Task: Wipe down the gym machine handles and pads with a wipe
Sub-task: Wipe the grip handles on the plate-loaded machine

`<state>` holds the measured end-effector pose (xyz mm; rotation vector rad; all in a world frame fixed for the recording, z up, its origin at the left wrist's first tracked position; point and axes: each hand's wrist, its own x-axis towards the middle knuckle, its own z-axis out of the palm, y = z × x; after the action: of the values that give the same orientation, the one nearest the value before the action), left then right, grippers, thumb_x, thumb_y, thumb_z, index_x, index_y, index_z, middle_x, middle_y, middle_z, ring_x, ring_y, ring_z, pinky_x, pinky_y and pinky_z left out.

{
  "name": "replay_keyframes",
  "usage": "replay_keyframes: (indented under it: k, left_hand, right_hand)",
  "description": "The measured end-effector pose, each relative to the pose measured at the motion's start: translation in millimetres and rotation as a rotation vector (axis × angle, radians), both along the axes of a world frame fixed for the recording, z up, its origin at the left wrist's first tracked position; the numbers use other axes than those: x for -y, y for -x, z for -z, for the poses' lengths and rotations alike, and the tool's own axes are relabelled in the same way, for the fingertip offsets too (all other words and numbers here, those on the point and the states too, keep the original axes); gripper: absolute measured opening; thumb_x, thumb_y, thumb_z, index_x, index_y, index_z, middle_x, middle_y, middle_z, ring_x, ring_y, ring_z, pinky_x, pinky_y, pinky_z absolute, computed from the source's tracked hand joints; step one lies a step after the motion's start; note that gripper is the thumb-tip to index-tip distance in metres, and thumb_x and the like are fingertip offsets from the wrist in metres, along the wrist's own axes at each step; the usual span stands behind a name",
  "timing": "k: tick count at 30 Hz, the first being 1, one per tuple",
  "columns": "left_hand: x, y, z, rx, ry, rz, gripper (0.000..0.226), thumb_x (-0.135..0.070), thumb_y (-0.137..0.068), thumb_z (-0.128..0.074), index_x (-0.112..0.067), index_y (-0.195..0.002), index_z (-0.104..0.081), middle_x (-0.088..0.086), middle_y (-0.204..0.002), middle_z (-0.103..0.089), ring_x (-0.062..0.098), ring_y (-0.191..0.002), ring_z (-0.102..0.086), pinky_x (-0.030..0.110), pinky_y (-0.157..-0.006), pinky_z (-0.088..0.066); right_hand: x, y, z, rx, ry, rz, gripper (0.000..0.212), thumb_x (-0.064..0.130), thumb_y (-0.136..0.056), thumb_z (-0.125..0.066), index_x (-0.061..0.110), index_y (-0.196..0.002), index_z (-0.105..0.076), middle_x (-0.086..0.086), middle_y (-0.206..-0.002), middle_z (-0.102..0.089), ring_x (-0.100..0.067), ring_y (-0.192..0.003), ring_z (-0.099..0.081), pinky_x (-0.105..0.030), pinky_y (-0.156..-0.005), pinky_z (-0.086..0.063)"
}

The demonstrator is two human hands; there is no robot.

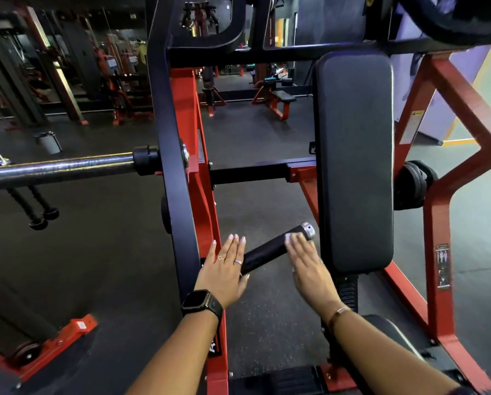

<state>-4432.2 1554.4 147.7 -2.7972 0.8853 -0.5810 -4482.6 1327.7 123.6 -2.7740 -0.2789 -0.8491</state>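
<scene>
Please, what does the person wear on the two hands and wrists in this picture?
The left hand has a black square smartwatch with a black strap on the wrist, and two silver rings on the fingers. The right hand has a thin gold-coloured bracelet on the wrist. The nails are pale.

handle [267, 253]: black cylindrical grip with a silver end cap, tilted up to the right; upper end is just beside the back pad [354, 161]
handle contact: lower end is hidden behind the flat left hand [224, 270]; upper part is overlaid by the straight fingers of the right hand [309, 266]
back pad: tall, black, rounded corners, upright
seat pad [386, 329]: black, partly seen below back pad
</scene>
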Motion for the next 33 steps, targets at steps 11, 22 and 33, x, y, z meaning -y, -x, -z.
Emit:
replay_keyframes:
  k: [11, 22, 33]
  left_hand:
    - [0.8, 1.9, -1.8, -0.051, 0.023, 0.004, 0.085, -0.05, -0.073, -0.072, -0.005, -0.14, -0.047, 0.012, -0.144, -0.05, 0.024, -0.136, -0.045, 0.05, -0.106, -0.038]
    - [-1.3, 1.2, 2.1, -0.072, 0.001, -0.002, 0.072, -0.048, -0.085, -0.035, -0.006, -0.142, -0.044, 0.013, -0.143, -0.051, 0.027, -0.136, -0.044, 0.057, -0.113, -0.013]
    - [0.9, 5.7, -4.4, -0.128, -0.036, -0.04, 0.066, -0.05, -0.085, -0.038, -0.01, -0.133, -0.058, 0.009, -0.136, -0.058, 0.025, -0.131, -0.051, 0.049, -0.111, -0.019]
  right_hand:
    - [-61.2, -10.4, -2.6, -0.034, 0.233, -0.129, 0.052, 0.012, -0.084, -0.041, 0.005, -0.134, -0.052, -0.011, -0.141, -0.05, -0.025, -0.136, -0.04, -0.043, -0.117, -0.012]
    - [-12.8, -45.1, -41.3, -0.006, 0.017, 0.183, 0.02, 0.013, -0.079, -0.066, 0.012, -0.098, -0.07, -0.004, -0.097, -0.071, -0.025, -0.108, -0.061, -0.04, -0.114, -0.025]
    - [-0.9, -59.4, -83.7, -0.341, 0.206, 0.159, 0.054, 0.037, -0.091, -0.019, 0.015, -0.087, -0.068, -0.005, -0.087, -0.069, -0.026, -0.088, -0.064, -0.036, -0.088, -0.045]
